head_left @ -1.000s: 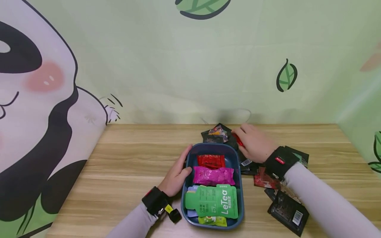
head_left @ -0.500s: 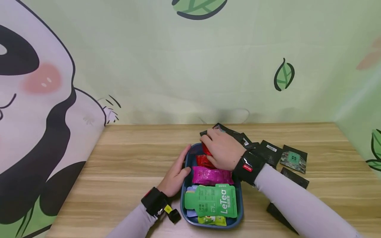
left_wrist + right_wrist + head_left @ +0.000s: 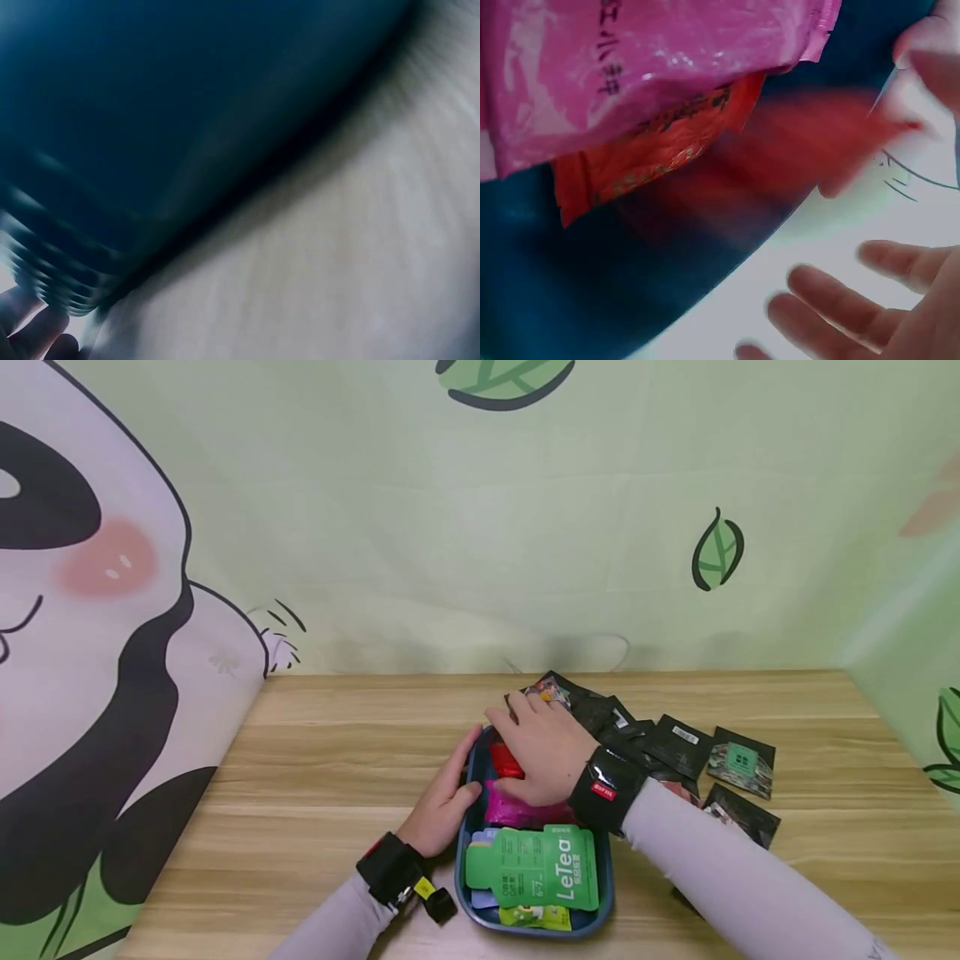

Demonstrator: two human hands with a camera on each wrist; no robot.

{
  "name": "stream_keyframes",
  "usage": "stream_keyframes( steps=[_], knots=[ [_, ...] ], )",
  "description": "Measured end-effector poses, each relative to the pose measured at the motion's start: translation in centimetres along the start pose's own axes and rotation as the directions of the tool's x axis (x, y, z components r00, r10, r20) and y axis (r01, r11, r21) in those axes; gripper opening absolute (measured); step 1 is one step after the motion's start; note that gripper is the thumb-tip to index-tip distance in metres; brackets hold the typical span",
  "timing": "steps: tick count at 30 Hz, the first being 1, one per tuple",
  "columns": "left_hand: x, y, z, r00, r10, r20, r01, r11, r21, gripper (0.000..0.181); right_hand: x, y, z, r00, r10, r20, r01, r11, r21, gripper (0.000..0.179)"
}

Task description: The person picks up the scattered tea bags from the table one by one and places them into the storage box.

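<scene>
A blue plastic box (image 3: 608, 885) stands on the wooden table. My left hand (image 3: 441, 807) holds its left side, thumb at the rim and fingers along the outer wall; a few fingertips show in the left wrist view. Over the box's far end is my right hand (image 3: 546, 750), fingers spread and holding nothing. Below it a red packet (image 3: 780, 146) is blurred, apart from the fingers in the right wrist view. Another red packet (image 3: 664, 154) lies beside a pink packet (image 3: 652, 67). A green LeTea pouch (image 3: 543, 864) covers the near part.
Behind and right of the box, several black packets (image 3: 678, 745) lie loosely overlapped. One has a green label (image 3: 741, 760). My right forearm hides some packets. A yellow-green packet (image 3: 535, 917) peeks from under the pouch. A printed cloth wall (image 3: 480, 543) borders the table's back.
My right hand has carried a red packet from the heap behind the box to over its far end, then let it go. My left hand has stayed on the box.
</scene>
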State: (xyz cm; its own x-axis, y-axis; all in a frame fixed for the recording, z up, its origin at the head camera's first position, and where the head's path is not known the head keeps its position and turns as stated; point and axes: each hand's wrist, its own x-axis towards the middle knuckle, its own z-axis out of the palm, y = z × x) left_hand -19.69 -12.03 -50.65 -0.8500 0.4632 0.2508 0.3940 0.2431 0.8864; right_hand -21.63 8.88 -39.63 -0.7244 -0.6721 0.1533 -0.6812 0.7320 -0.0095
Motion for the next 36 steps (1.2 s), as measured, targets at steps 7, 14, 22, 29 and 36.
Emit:
stream_keyframes(
  steps=[7,14,22,29,36],
  knots=[
    [-0.2,0.1,-0.1,1.000,-0.001,0.002,0.001,1.000,0.010,0.070,-0.9,0.8,-0.3,1.000,0.018,0.006,-0.018,0.998,0.054,0.104],
    [-0.1,0.1,0.0,1.000,-0.015,0.006,0.015,1.000,-0.006,0.070,-2.5,2.7,-0.2,0.999,0.045,0.025,-0.047,0.996,0.081,0.109],
    [-0.1,0.1,0.1,1.000,-0.019,0.006,0.019,1.000,-0.009,0.071,-6.5,6.4,0.1,0.987,0.148,0.060,-0.154,0.983,0.097,0.112],
    [-0.1,0.1,0.0,0.999,-0.050,0.002,0.050,0.998,-0.026,0.071,-10.4,8.7,0.7,0.976,0.207,0.076,-0.212,0.974,0.081,0.111],
    [0.0,0.3,0.1,0.999,-0.044,0.002,0.044,0.999,-0.016,0.070,-14.9,9.3,1.2,0.966,0.251,0.060,-0.255,0.964,0.080,0.108]
  ],
)
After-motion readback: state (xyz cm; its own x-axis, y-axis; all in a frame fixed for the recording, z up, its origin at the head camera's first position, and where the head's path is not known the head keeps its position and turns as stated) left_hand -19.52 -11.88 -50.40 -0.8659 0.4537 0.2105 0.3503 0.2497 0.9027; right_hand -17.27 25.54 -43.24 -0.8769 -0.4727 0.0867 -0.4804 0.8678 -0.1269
